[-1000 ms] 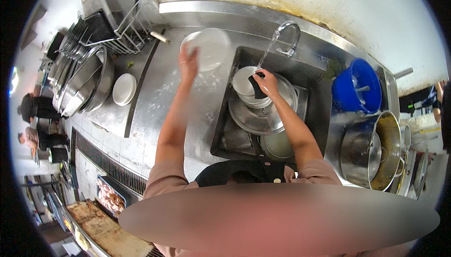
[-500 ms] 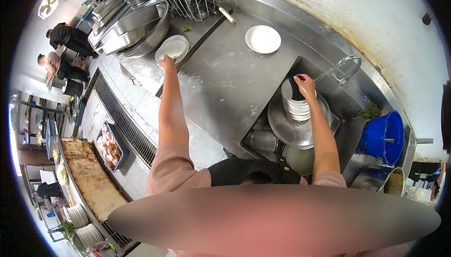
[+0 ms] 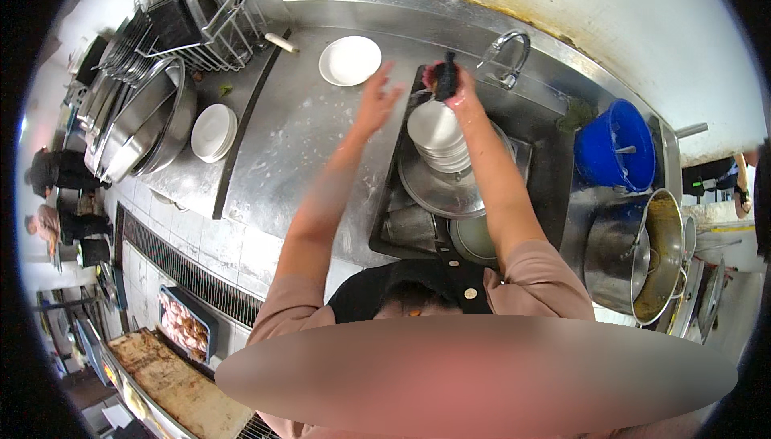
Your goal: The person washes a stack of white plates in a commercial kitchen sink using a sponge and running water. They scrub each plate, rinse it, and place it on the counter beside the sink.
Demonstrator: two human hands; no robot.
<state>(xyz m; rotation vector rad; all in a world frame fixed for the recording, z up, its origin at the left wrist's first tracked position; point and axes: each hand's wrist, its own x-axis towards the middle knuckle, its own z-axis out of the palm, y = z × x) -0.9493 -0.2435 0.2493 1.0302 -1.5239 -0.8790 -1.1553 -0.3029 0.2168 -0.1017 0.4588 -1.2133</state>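
Observation:
Over the far end of the sink point(image 3: 548, 150), my right hand point(image 3: 459, 95) is closed around a black scrubbing pad point(image 3: 446, 76). Below it, a stack of white dishes point(image 3: 434, 127) rests on a round metal lid or basin point(image 3: 418, 190) inside the sink. My left hand point(image 3: 377, 103) is in the air above the steel counter point(image 3: 281, 138), fingers spread, holding nothing. Just beyond its fingertips lies one white dish point(image 3: 350, 60). Farther left, past a dark seam, sits a small pile of white dishes point(image 3: 214, 132).
Metal bowls point(image 3: 152, 126) and a wire rack point(image 3: 229, 41) crowd the far left. A faucet point(image 3: 510, 57) stands behind the sink, a blue bucket point(image 3: 614, 150) and large pots point(image 3: 654, 258) to its right. A meat tray point(image 3: 186, 322) lies by the floor grate point(image 3: 185, 262); two people stand far left.
My left hand has let go of the dish on the left pile and come right toward the single dish. My right hand has lifted the pad off the stack. The view has shifted right.

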